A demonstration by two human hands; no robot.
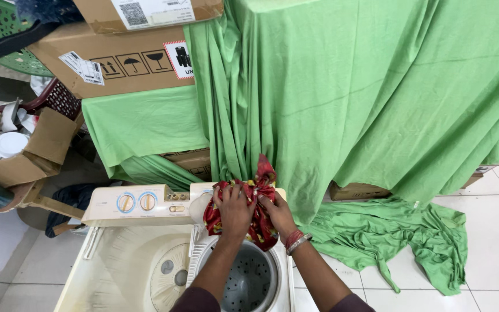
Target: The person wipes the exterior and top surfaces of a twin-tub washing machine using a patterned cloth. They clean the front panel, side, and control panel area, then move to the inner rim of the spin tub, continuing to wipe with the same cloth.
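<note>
Both hands grip red cloth over spinner drum, green sheet behind.

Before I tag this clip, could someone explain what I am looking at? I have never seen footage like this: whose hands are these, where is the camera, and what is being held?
The single picture comes from a camera worn on a person's head, looking down at their own bare hands. The left hand and right hand both hold a bunched red patterned cloth in their grip above the round spin tub of a cream twin-tub washing machine. Its dials sit to the left. Behind, green fabric drapes over stacked cardboard boxes and spills onto the white tiled floor.
</note>
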